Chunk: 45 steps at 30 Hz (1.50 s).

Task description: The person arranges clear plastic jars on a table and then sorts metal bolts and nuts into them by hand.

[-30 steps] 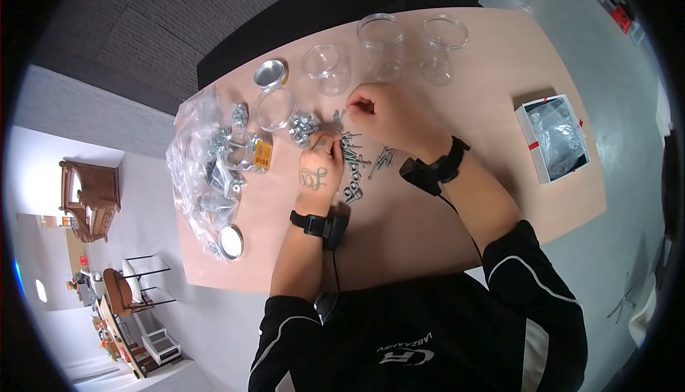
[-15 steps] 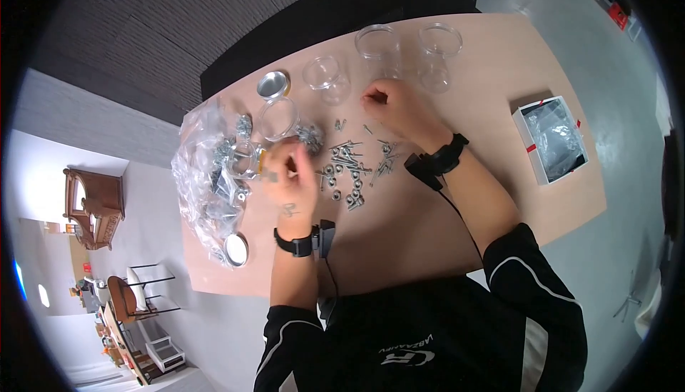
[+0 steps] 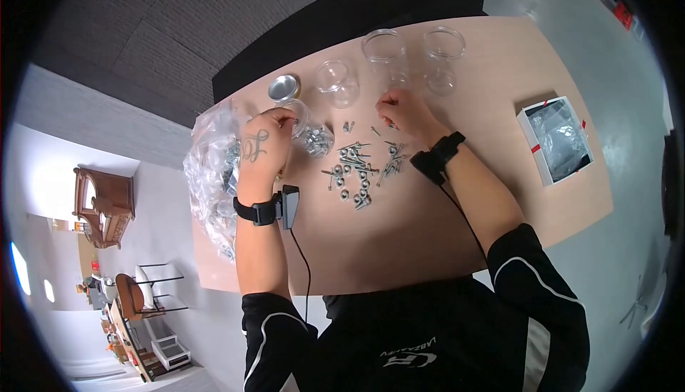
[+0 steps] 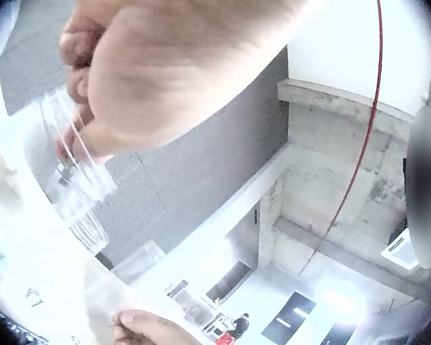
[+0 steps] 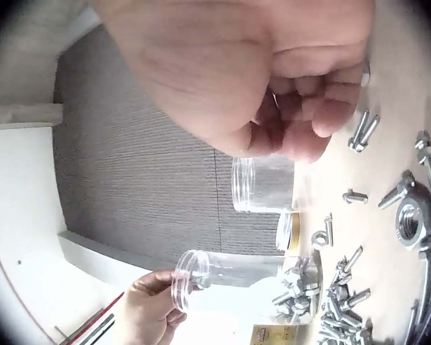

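My left hand is at the mouth of a clear jar whose bottom holds a heap of metal fasteners. Thumb and fingers pinch a small nut, seen through the jar wall just inside the rim. Over the far part of the table, my right hand hovers with curled fingers, thumb tip against them. I cannot tell if anything is inside it. Loose bolts and nuts lie between the hands, with a smaller group of bolts to the right.
Behind stand three more clear jars, including a tall jar and a right-hand jar. A silver-topped lid lies left of them. A plastic bag of hardware covers the left side. An open white box sits far right.
My left hand has moved from the loose fasteners left and away from the body to the jar's mouth. My right hand has shifted slightly right, its fingers still curled.
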Each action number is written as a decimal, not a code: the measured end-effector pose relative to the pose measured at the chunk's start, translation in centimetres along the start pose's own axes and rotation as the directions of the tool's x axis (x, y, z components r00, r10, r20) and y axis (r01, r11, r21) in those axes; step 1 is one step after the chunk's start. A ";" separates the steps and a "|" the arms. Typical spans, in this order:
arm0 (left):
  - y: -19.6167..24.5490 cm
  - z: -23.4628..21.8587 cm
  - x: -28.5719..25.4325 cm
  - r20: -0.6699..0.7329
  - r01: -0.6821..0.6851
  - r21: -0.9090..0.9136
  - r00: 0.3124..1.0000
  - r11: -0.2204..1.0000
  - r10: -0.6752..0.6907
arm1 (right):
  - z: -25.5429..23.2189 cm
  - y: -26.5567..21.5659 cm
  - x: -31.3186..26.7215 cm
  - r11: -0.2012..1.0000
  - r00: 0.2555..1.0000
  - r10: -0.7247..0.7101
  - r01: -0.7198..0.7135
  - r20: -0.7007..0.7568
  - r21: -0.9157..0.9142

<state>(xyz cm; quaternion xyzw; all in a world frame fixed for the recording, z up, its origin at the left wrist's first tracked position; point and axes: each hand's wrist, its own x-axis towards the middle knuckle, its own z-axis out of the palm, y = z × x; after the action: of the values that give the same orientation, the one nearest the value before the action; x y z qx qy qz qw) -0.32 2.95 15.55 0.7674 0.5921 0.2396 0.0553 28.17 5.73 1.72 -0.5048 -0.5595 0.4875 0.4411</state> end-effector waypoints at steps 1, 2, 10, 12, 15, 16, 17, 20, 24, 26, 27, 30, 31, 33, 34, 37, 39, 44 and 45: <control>0.1 0.1 0.1 0.022 0.014 0.007 1.000 1.000 -0.014 | -0.1 0.2 0.0 0.999 1.000 0.029 -0.030 0.003 0.038; -0.2 0.3 0.1 0.024 0.012 0.007 1.000 1.000 -0.012 | -0.1 0.4 0.1 0.995 0.998 0.059 -0.059 0.007 0.075; -0.9 1.5 -2.5 -0.450 -0.135 -0.089 0.889 0.987 0.081 | -0.5 0.6 0.0 0.960 0.995 0.091 -0.095 0.027 0.262; -0.8 1.8 -4.1 -0.370 -0.021 -0.105 0.929 0.994 -0.019 | -0.5 0.2 -0.3 0.950 0.995 0.102 -0.102 0.018 0.296; -1.9 4.5 -5.6 -0.366 -0.051 -0.143 0.931 0.988 -0.005 | -0.6 0.4 0.2 0.926 0.990 0.135 -0.139 0.037 0.352; -2.3 5.7 -5.7 -0.367 -0.051 -0.146 0.930 0.988 -0.006 | -0.5 0.9 0.5 0.885 0.990 0.129 -0.138 0.051 0.445; -2.6 6.9 -5.8 -0.374 -0.084 -0.243 0.928 0.966 -0.014 | -0.5 0.9 0.5 0.835 0.990 0.122 -0.138 0.065 0.533; -3.9 9.4 -5.9 -0.266 -0.004 -0.517 0.951 0.856 -0.156 | -0.7 0.5 0.0 0.757 0.997 0.078 -0.060 0.002 0.650; -4.5 10.9 -5.3 -0.215 0.072 -0.575 0.948 0.815 -0.236 | -1.2 -0.2 -0.5 0.717 0.989 0.126 -0.040 -0.073 0.696; -5.1 11.8 -5.0 -0.288 0.009 -0.553 0.937 0.833 -0.201 | -1.8 0.3 -0.5 0.666 0.984 0.150 -0.027 -0.099 0.746; -5.5 12.2 -4.8 -0.281 0.008 -0.556 0.939 0.831 -0.197 | -2.2 0.7 -0.6 0.666 0.982 0.155 -0.025 -0.106 0.745; -6.6 12.3 -3.7 -0.279 0.028 -0.569 0.933 0.822 -0.226 | -3.0 1.6 -1.3 0.719 0.984 0.114 0.016 -0.140 0.695; -6.9 12.2 -3.2 -0.301 0.048 -0.508 0.926 0.860 -0.229 | -3.1 1.7 -1.7 0.723 0.978 0.156 -0.017 -0.139 0.691; -7.6 12.1 -2.8 -0.299 0.083 -0.477 0.921 0.875 -0.250 | -3.3 1.9 -2.4 0.729 0.969 0.199 -0.048 -0.145 0.683; -7.8 12.2 -2.7 -0.298 0.081 -0.482 0.922 0.873 -0.249 | -3.2 1.9 -2.8 0.732 0.964 0.225 -0.072 -0.141 0.678; -8.6 13.0 -2.7 -0.334 0.043 -0.496 0.912 0.867 -0.237 | -2.9 2.3 -2.9 0.759 0.962 0.231 -0.083 -0.148 0.646; -9.4 14.2 -3.4 -0.351 0.013 -0.392 0.922 0.920 -0.162 | -2.7 2.8 -2.8 0.784 0.963 0.212 -0.065 -0.167 0.617; -7.2 15.2 -5.8 -0.367 -0.038 -0.429 0.921 0.903 -0.135 | -2.3 2.9 -3.2 0.868 0.981 0.125 -0.037 -0.146 0.495; -6.7 15.5 -6.4 -0.413 -0.018 -0.329 0.902 0.944 -0.126 | -2.4 3.0 -3.3 0.869 0.982 0.125 -0.040 -0.142 0.492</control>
<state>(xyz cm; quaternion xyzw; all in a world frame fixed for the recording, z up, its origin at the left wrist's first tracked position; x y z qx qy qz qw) -0.74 2.01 -2.46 0.6593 0.5633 0.4949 0.0565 31.28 2.71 -0.92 -0.4403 -0.3571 0.5865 0.5785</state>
